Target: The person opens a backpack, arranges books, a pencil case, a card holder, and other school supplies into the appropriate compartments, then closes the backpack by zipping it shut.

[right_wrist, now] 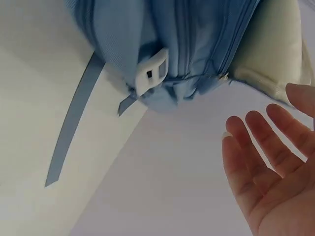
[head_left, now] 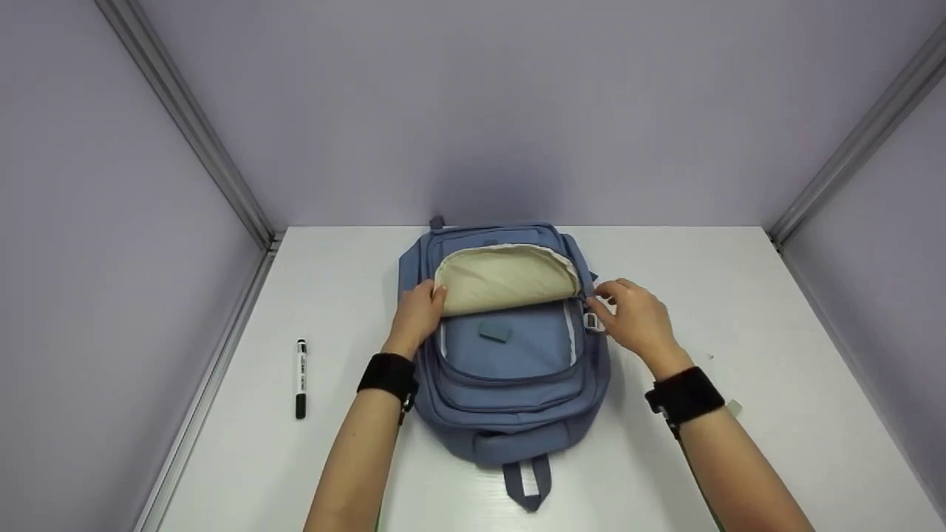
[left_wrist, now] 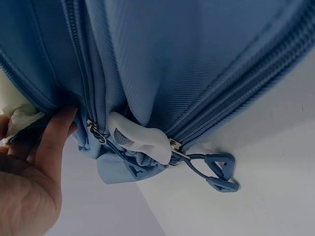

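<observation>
A blue backpack (head_left: 517, 410) lies on the white table with its front pocket unzipped. Its flap (head_left: 510, 277) is folded back, showing a cream lining. Inside the open pocket there is a small green block (head_left: 494, 332). At the flap's left edge, my left hand (head_left: 418, 316) pinches the fabric between thumb and fingers; the left wrist view shows the hand (left_wrist: 37, 172) beside a zipper pull (left_wrist: 96, 132). My right hand (head_left: 637, 318) is by the bag's right side, near a white buckle (head_left: 593, 322). In the right wrist view its loosely bent fingers (right_wrist: 266, 132) hold nothing.
A black-and-white marker (head_left: 301, 378) lies on the table (head_left: 244, 443) left of the bag. A small pale piece (head_left: 733, 408) lies beside my right wrist, partly hidden. Grey-lilac panels (head_left: 502, 111) enclose the table at the back and sides.
</observation>
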Demonstrator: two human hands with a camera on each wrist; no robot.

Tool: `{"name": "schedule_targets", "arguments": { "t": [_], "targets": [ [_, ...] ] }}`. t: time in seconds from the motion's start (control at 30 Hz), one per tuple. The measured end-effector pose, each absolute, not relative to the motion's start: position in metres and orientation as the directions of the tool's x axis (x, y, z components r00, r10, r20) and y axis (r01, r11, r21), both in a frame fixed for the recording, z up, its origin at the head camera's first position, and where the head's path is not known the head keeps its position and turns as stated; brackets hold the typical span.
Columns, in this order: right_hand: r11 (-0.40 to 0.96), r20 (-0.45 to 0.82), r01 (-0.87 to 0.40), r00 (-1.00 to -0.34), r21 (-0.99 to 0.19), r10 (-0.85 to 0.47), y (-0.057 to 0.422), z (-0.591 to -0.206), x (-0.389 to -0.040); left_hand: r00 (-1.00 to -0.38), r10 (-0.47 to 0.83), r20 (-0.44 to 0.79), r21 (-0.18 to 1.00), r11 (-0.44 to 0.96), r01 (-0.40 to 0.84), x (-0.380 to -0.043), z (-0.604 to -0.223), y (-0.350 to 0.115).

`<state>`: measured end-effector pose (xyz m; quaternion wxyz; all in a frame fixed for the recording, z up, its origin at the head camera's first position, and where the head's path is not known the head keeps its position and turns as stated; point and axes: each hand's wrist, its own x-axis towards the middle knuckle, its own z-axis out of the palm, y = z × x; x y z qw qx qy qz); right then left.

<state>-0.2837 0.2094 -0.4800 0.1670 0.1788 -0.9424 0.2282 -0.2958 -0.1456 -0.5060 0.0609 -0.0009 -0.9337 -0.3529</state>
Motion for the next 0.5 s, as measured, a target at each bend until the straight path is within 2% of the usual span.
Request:
{"name": "schedule_targets", "arguments": {
  "t": [0.13, 0.27, 0.37, 0.5],
  "targets": [
    [0.890, 0.284, -0.252, -0.948, -0.381, -0.147, 0.239, -0.482, -0.286, -0.992, -0.037, 0.120, 0.663, 0.746, 0.052, -0.296, -0.506, -0.146],
    [0.931, 0.067, -0.085, -0.996, -0.356, -0.065, 0.265, -0.486, -0.287, -0.991, -0.036, 0.130, 0.671, 0.739, 0.061, -0.298, -0.505, -0.145],
    [0.952, -0.127, 0.004, -0.991, -0.305, -0.036, 0.282, -0.491, -0.285, -0.992, -0.034, 0.123, 0.672, 0.738, 0.058, -0.299, -0.505, -0.143],
    [0.966, -0.331, 0.089, -0.944, -0.241, 0.005, 0.302, -0.498, -0.280, -0.994, -0.026, 0.108, 0.664, 0.746, 0.053, -0.299, -0.503, -0.139]
  ]
}}
